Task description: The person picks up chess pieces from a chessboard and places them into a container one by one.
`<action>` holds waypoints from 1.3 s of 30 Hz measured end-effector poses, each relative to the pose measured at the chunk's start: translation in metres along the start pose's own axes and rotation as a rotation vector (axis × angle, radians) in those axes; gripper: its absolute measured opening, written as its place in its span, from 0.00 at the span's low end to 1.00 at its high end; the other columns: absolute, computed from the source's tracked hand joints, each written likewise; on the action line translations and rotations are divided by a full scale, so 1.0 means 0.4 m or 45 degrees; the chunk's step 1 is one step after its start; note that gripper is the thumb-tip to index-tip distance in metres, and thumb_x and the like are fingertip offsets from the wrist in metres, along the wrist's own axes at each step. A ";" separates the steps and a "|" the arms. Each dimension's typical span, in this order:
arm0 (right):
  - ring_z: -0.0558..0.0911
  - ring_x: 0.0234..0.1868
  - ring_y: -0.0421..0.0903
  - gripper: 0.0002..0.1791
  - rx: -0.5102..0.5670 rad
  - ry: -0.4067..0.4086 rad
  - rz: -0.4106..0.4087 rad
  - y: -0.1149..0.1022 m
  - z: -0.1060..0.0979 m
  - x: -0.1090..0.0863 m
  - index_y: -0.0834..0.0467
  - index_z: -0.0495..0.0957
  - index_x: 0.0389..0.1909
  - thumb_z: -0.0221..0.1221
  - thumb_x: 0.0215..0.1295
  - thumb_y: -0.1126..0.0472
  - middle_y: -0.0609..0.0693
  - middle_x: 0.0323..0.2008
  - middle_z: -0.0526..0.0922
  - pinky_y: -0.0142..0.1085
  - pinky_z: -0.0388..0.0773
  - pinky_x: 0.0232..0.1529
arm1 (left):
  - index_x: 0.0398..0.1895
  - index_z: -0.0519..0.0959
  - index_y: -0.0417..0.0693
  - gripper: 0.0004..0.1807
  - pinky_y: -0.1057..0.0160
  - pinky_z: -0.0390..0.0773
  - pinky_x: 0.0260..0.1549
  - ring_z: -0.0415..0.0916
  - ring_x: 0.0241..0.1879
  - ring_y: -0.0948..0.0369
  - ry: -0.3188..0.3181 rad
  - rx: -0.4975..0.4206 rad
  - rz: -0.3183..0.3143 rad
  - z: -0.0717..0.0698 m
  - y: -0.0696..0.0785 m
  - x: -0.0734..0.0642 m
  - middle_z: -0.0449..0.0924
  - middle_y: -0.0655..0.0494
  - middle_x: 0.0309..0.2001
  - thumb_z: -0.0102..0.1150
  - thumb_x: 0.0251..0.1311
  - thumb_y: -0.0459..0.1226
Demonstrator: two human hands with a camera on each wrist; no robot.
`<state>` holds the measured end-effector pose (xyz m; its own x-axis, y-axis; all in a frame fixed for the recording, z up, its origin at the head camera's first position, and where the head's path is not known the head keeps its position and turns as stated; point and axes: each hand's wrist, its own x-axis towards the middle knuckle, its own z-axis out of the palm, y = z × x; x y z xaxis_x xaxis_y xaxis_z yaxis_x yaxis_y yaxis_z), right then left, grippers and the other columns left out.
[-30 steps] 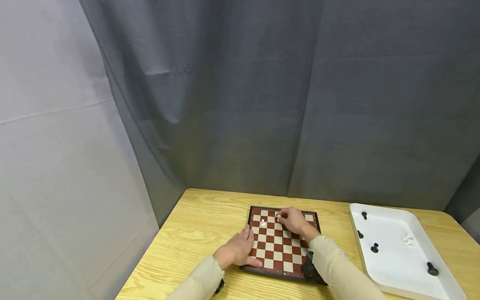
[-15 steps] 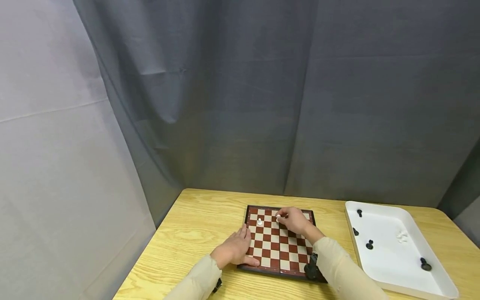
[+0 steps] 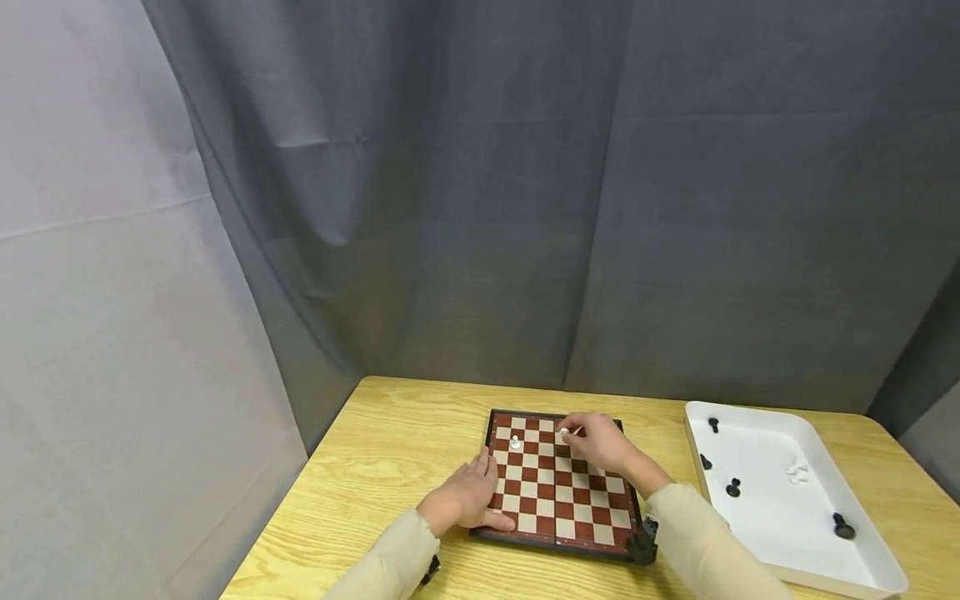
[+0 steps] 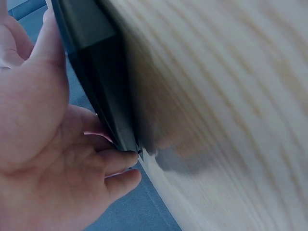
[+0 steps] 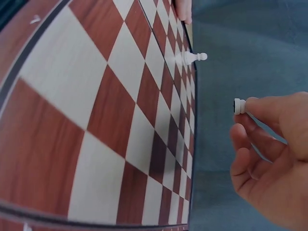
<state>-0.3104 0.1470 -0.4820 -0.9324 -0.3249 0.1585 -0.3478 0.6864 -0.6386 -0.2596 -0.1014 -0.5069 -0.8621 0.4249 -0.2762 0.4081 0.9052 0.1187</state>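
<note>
A white chess piece (image 5: 240, 106) is pinched between the thumb and fingertips of my right hand (image 3: 603, 442). Its dark-bottomed base shows in the right wrist view, held clear of the chessboard (image 3: 542, 483); the fingers hide its top. On the far left part of the board a white pawn (image 3: 515, 443) stands upright. My left hand (image 3: 465, 496) lies along the board's left side, fingers extended and thumb on the near left corner. In the left wrist view that hand (image 4: 53, 144) touches the board's dark edge (image 4: 103, 82).
Right of the board stands a white tray (image 3: 795, 546). Several black chess pieces lie spread in it, one of them a black piece (image 3: 843, 527) near the front. A small cluster of white pieces (image 3: 797, 473) lies toward its right side. Grey curtains (image 3: 465, 250) hang behind the wooden table (image 3: 360, 483).
My right hand has shifted a little rightward over the board, still pinching the white piece. The head view has turned slightly right. My left hand has stayed on the board's side.
</note>
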 end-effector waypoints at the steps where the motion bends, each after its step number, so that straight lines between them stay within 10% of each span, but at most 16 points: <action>1: 0.77 0.32 0.41 0.08 -0.004 0.000 -0.016 0.000 -0.005 -0.004 0.59 0.81 0.43 0.56 0.68 0.63 0.45 0.34 0.80 0.36 0.75 0.30 | 0.74 0.48 0.38 0.61 0.54 0.49 0.68 0.40 0.72 0.52 0.001 -0.002 0.000 -0.001 0.000 -0.001 0.39 0.41 0.74 0.53 0.45 0.68; 14: 0.77 0.32 0.42 0.06 -0.034 0.010 -0.143 0.008 -0.063 -0.055 0.60 0.81 0.40 0.56 0.67 0.66 0.47 0.32 0.81 0.37 0.75 0.30 | 0.74 0.48 0.39 0.60 0.55 0.50 0.68 0.41 0.72 0.52 -0.010 0.008 -0.007 -0.007 0.004 -0.007 0.38 0.42 0.74 0.52 0.46 0.69; 39: 0.76 0.35 0.45 0.06 -0.047 0.045 -0.073 0.075 -0.168 -0.134 0.59 0.81 0.41 0.56 0.67 0.66 0.47 0.35 0.80 0.38 0.74 0.30 | 0.74 0.49 0.38 0.60 0.54 0.52 0.67 0.42 0.72 0.52 -0.004 0.002 0.006 -0.002 0.006 -0.002 0.39 0.41 0.74 0.52 0.46 0.69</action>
<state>-0.2773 0.2285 -0.4591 -0.9136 -0.3413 0.2208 -0.4032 0.6912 -0.5997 -0.2581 -0.0998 -0.5057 -0.8594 0.4288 -0.2785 0.4124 0.9033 0.1184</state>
